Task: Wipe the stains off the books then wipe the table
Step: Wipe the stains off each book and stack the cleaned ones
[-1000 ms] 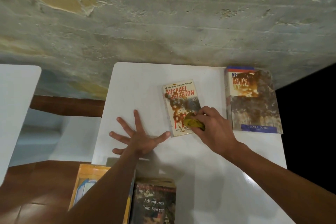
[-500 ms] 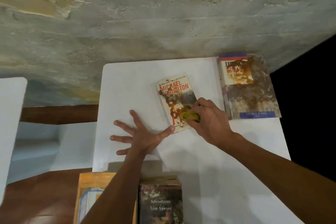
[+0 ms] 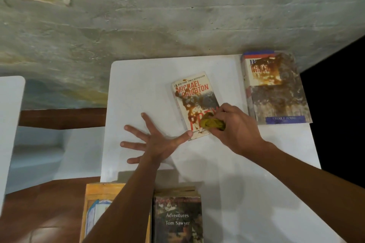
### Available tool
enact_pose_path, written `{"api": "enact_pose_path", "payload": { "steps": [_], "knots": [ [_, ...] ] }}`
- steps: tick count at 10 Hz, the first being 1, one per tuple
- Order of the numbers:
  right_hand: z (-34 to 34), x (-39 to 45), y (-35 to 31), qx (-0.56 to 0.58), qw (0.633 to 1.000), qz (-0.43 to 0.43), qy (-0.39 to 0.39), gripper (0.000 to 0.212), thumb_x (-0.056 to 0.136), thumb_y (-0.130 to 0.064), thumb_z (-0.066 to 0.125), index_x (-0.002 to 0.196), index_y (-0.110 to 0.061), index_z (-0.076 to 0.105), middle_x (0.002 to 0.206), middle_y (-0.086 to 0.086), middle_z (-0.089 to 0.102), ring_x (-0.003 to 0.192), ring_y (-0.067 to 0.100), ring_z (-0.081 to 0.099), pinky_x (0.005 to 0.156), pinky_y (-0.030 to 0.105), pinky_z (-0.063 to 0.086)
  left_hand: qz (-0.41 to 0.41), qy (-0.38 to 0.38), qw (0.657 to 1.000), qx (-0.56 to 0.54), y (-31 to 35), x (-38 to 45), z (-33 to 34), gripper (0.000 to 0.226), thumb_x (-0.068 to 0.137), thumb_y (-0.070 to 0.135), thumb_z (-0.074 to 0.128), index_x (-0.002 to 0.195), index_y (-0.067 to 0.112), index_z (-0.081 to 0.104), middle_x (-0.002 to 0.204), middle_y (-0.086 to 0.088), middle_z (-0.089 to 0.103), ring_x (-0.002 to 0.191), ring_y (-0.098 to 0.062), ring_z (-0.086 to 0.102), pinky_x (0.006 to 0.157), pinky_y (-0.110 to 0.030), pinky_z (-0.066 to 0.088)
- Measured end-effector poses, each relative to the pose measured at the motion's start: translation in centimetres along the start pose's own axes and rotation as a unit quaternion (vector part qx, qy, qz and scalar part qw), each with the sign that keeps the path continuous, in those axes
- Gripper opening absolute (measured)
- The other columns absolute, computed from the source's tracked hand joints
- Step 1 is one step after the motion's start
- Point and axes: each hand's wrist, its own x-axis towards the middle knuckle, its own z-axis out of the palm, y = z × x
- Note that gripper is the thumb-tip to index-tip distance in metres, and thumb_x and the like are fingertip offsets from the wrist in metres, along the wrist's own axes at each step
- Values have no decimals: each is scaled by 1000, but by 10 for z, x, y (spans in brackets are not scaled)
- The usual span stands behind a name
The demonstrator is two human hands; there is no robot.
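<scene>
A paperback with red lettering [image 3: 194, 97] lies in the middle of the white table [image 3: 142, 85], smeared with brown-orange stains down its cover. My right hand [image 3: 235, 128] grips a wadded yellow-green cloth [image 3: 213, 123] and presses it on the book's lower right corner. My left hand [image 3: 156, 142] lies flat on the table with fingers spread, its thumb tip touching the book's lower left corner. A second stained book [image 3: 276, 89] lies at the table's far right edge.
Two more books sit at the near edge: a dark "Tom Sawyer" book [image 3: 177, 217] and a yellow-bordered book [image 3: 98, 211] partly under my left forearm. A concrete wall rises behind the table. Another white surface [image 3: 9, 114] stands at left, over a brown tiled floor.
My right hand with the cloth has shifted slightly along the lower part of the paperback. My left hand has stayed spread beside the book. The camera view has tilted a little.
</scene>
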Motion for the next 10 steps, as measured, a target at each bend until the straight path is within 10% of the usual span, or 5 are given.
{"api": "enact_pose_path", "payload": {
  "steps": [2, 6, 8, 10],
  "knots": [
    [5, -14, -11, 5, 999, -38, -1, 23, 80, -37, 79, 99, -24, 77, 96, -8, 59, 84, 18, 62, 53, 22, 38, 23, -26, 999, 12, -8, 7, 1, 154, 50, 89, 70, 151, 31, -30, 153, -16, -40, 142, -48, -31, 108, -75, -11],
    [4, -2, -13, -25, 1000, -7, 12, 28, 73, -37, 84, 98, -26, 78, 94, -8, 62, 83, 16, 63, 50, 22, 43, -36, 43, 998, 18, 5, 0, 9, 158, 22, 100, 42, 146, 42, -36, 152, -8, -46, 143, -47, -33, 110, -74, -8],
    [7, -18, -20, -37, 999, -39, -4, 27, 70, -34, 86, 94, -27, 77, 91, -9, 60, 82, 15, 63, 46, 23, 44, 0, -3, 1000, 11, -5, 6, 6, 154, 47, 90, 70, 151, 36, -30, 156, -15, -38, 144, -49, -27, 110, -75, -5],
    [12, 1, -32, -34, 999, -4, 18, 27, 70, -29, 87, 94, -23, 77, 91, -6, 59, 82, 17, 62, 50, 24, 41, -58, 15, 998, 16, 7, 4, 7, 160, 18, 94, 49, 139, 46, -44, 146, -7, -54, 141, -47, -37, 110, -75, -6]
  ]
}}
